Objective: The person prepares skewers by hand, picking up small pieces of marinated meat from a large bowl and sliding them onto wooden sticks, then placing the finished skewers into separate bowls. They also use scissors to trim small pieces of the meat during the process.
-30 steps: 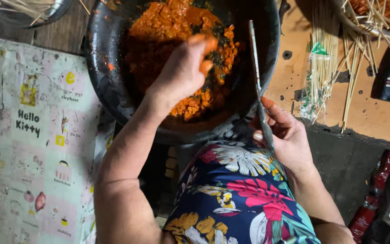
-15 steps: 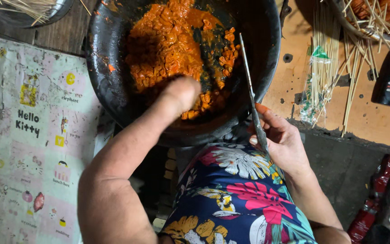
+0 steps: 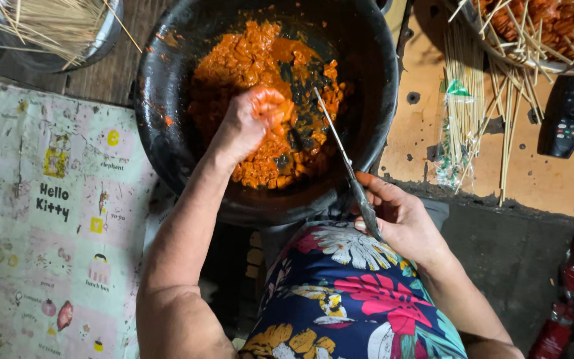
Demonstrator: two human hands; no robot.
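left hand (image 3: 255, 119) closed on wet orange meat chunks (image 3: 234, 66) in the black pan (image 3: 367, 100): soft, slippery, pinch one. right hand (image 3: 400, 216) grips the thin skewer (image 3: 340, 149), stiff, low.

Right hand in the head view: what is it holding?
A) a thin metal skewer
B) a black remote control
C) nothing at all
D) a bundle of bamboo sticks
A: the right hand grips a thin metal skewer whose tip points into the black bowl of orange marinated pieces, while the left hand digs among them.
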